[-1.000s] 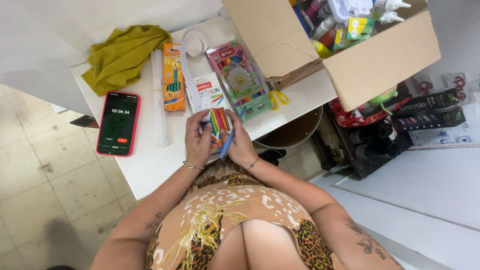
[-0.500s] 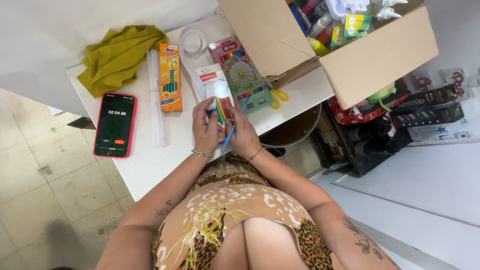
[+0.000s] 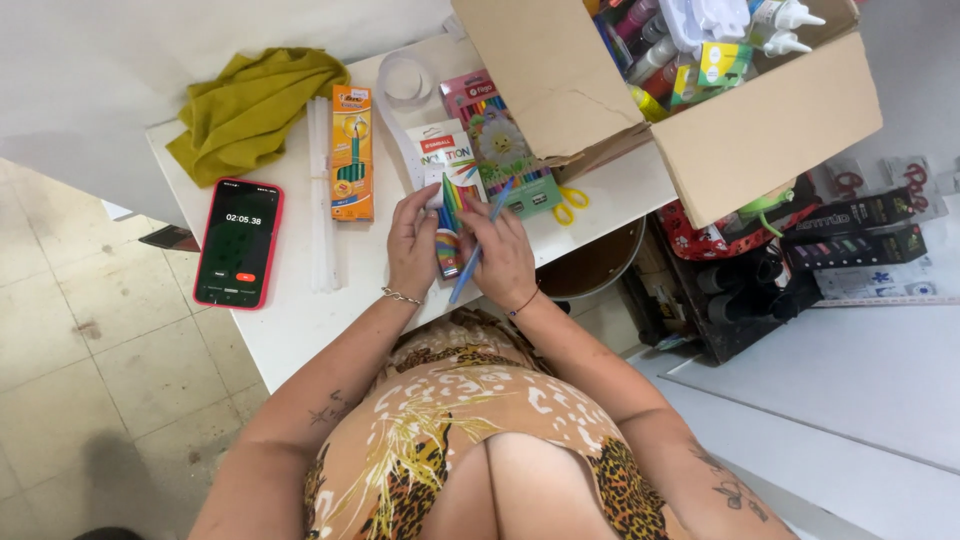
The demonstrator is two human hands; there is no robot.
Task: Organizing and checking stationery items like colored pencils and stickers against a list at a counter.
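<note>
Two bare hands at work over a white, smooth-topped desk [image 3: 300, 330], both close in front of the open cardboard box [image 3: 770, 130], the landmark for everything here.

Left hand [image 3: 413, 245]: fingers curled around a small pack of coloured pencils [image 3: 447, 235], pressed upright-ish against the desk just left of the box's near flap; a thin bracelet on that wrist. Right hand [image 3: 503, 258]: closed on one slim blue pencil [image 3: 478, 250], held slanted, tip up toward the box, its lower end pointing down past the desk edge; a red cord around that wrist. Hands touching or nearly touching at the pack.

Beneath the pack, toward the box: one flat white carton sleeve [image 3: 445, 150] with printed colours. Partly under the box flap: one larger flat pencil case [image 3: 505, 150], glossy, pink and green with a daisy picture. At the box's front corner: one pair of scissors [image 3: 566, 203] with yellow plastic handles.

Farther left of the box: one long orange pencil carton [image 3: 352, 150], rectangular; beside it a bundle of clear glue sticks [image 3: 320, 200], long and translucent, count unclear. Farther left again: one phone [image 3: 239, 243] in a red case, dark screen lit. Behind that, well left of the box: one crumpled olive-green cloth [image 3: 250, 105], soft and folded. Just left of the box's back flap: one roll of white tape [image 3: 405, 80], round.

Inside the box: a jumble of bottles, tubes and markers, too crowded to count.
</note>
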